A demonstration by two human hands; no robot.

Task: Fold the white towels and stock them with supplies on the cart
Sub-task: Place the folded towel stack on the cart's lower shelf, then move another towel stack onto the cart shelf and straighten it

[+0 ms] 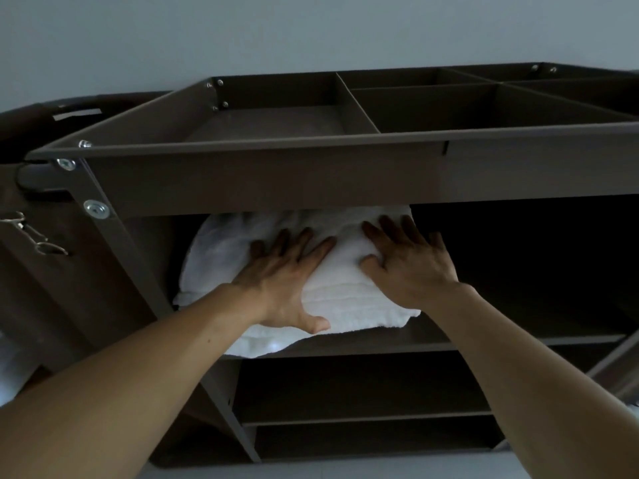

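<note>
Both hands' spread fingers (304, 243) flat on folded towel (349, 295)

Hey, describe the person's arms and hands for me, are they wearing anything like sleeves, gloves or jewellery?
Both forearms are bare as far as the picture shows, with no sleeves in view. The left hand and right hand are ungloved, and no watch, bracelet or ring shows. The dim light could hide small details.
</note>
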